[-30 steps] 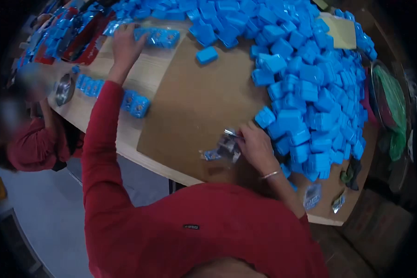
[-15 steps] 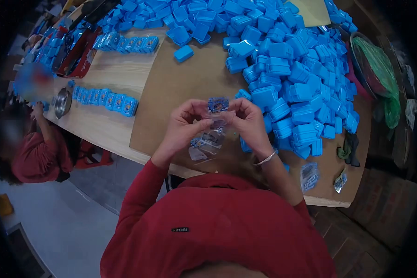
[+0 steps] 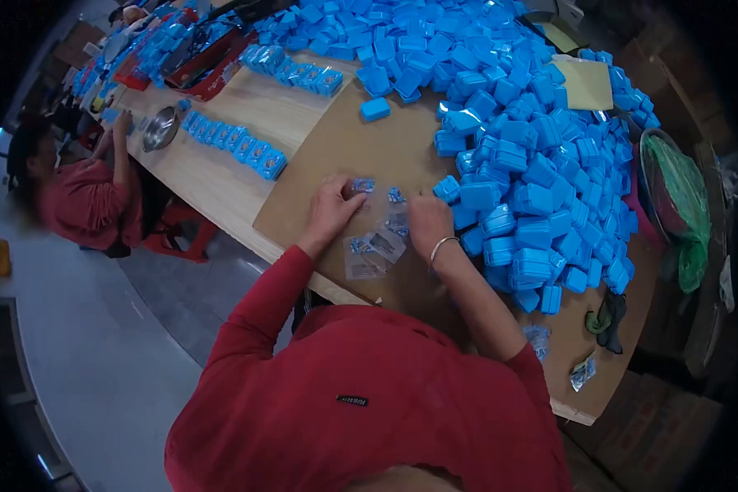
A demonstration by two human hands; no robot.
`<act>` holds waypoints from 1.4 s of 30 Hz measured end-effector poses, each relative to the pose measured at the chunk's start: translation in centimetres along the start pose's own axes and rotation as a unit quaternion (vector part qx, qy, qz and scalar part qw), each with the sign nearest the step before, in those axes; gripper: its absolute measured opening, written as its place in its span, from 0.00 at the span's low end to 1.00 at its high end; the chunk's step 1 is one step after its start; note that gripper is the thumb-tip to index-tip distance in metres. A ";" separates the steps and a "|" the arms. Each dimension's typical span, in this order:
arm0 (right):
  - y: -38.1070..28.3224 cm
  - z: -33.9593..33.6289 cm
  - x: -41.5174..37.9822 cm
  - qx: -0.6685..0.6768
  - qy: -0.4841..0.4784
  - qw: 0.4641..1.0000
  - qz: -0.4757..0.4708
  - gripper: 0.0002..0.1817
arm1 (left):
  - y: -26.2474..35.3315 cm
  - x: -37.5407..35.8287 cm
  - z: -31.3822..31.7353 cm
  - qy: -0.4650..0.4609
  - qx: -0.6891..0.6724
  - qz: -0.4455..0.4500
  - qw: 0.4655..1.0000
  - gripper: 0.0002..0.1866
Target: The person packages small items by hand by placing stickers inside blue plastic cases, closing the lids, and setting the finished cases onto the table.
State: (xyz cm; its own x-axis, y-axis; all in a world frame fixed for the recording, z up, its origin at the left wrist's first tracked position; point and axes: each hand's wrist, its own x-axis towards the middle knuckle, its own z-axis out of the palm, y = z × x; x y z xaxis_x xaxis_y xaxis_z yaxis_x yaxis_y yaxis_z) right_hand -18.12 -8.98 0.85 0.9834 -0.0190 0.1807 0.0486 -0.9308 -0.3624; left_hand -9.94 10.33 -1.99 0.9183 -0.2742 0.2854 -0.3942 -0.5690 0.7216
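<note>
At the brown board's near side, my left hand (image 3: 333, 213) pinches a small blue printed packet (image 3: 362, 186) between thumb and fingers. My right hand (image 3: 431, 223), with a bracelet at the wrist, is curled closed; whatever it may hold is hidden. Between my hands, a small clear bag (image 3: 396, 215) with a blue printed piece (image 3: 396, 195) at its top lies beside my right fingers. Nearer to me, more clear bags (image 3: 366, 261) with printed contents overlap on the board.
A large heap of blue plastic boxes (image 3: 533, 189) covers the right and back. Rows of printed blue packs (image 3: 242, 146) stand left on the wooden table (image 3: 180, 172), near a metal bowl (image 3: 161, 129). A co-worker (image 3: 90, 197) sits at far left. A green bag (image 3: 685, 193) hangs right.
My hands have moved apart and down towards the board; before, they held a printed packet together. The view has shifted, showing more of the table's far left and the co-worker.
</note>
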 end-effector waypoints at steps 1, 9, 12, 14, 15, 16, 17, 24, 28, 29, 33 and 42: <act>-0.1 -0.5 0.4 0.005 0.026 1.000 -0.002 0.05 | 1.6 -0.1 -0.2 0.088 0.021 0.029 0.996 0.15; -2.9 -2.9 -3.2 0.444 0.052 0.894 0.037 0.07 | 6.7 -3.6 -3.8 -0.223 -0.428 -0.147 0.863 0.12; -2.9 -2.3 -3.8 0.516 0.066 0.848 0.101 0.06 | 7.3 -3.9 -4.0 -0.186 -0.368 -0.149 0.899 0.08; -2.0 -2.1 -4.3 0.482 0.068 0.865 0.119 0.05 | 7.4 -3.7 -3.8 -0.204 -0.403 -0.162 0.877 0.07; -1.7 -2.3 -4.4 0.466 0.069 0.873 0.130 0.04 | 7.8 -3.5 -3.6 -0.214 -0.420 -0.169 0.866 0.06; -1.5 -2.6 -4.6 0.480 0.080 0.863 0.134 0.05 | 8.1 -3.1 -3.4 -0.214 -0.410 -0.181 0.868 0.05; -1.3 -3.1 -4.7 0.494 0.090 0.854 0.139 0.06 | 8.3 -2.6 -3.1 -0.214 -0.400 -0.194 0.870 0.05; -0.1 -6.3 -4.8 0.471 0.115 0.854 0.190 0.06 | 2.6 0.0 0.0 -0.164 0.011 0.024 0.986 0.16; 0.1 -6.7 -4.4 0.465 0.093 0.863 0.176 0.05 | 5.5 0.0 -1.7 -0.048 -0.020 0.063 0.997 0.23; 0.0 -6.4 -4.1 0.466 0.092 0.865 0.163 0.05 | 6.4 0.2 -2.1 -0.101 -0.164 -0.004 0.981 0.21; -1.2 -5.3 -3.4 0.490 0.063 0.858 0.138 0.04 | 6.7 -0.4 -1.6 -0.236 -0.439 -0.165 0.851 0.11; 0.4 -6.1 -5.4 0.448 0.109 0.874 0.152 0.08 | 8.9 -1.1 0.7 -0.280 -0.391 -0.131 0.867 0.07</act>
State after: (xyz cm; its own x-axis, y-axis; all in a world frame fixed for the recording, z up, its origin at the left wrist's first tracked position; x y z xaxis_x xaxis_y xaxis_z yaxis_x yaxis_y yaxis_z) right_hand -24.52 -11.46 5.29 0.9224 -0.3766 0.0858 0.0044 -0.2118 -0.9773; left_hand -14.49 5.00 3.68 0.7254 -0.6726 -0.1462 0.1706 -0.0300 0.9849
